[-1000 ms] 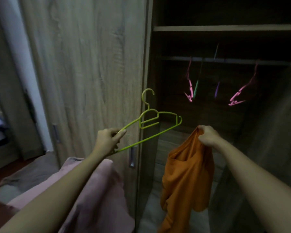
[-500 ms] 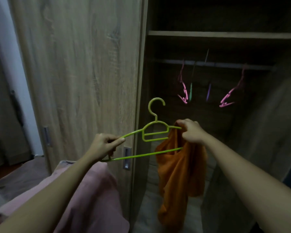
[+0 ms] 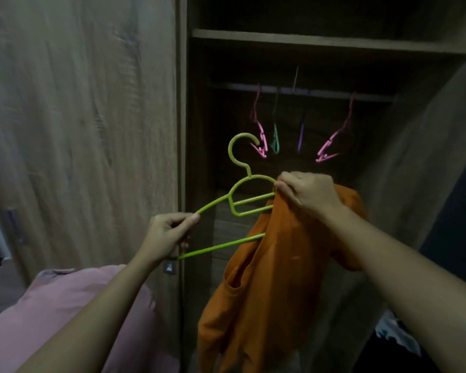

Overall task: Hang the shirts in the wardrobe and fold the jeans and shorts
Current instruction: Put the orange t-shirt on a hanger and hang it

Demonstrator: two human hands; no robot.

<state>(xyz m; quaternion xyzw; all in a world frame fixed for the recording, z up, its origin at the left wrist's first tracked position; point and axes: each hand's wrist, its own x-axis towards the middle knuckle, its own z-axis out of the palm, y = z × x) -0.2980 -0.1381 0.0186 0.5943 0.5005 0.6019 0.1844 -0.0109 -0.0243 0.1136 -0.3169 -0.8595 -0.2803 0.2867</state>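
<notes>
Here, limp orange shirt (image 3: 267, 292) pinched by right hand (image 3: 307, 195), left hand (image 3: 167, 235) gripping hanger (image 3: 221, 245)

Head-worn wide-angle view, forward and down, close to the wardrobe (image 3: 320, 42)

The hanger (image 3: 221, 245) is smooth, faintly glossy green plastic, the shirt (image 3: 267, 292) soft matt orange cloth, the wardrobe door (image 3: 92, 130) matt wood-grain board, the pink cloth (image 3: 51, 319) matt and lightly creased, the rail hangers (image 3: 327, 148) thin coloured plastic.
</notes>
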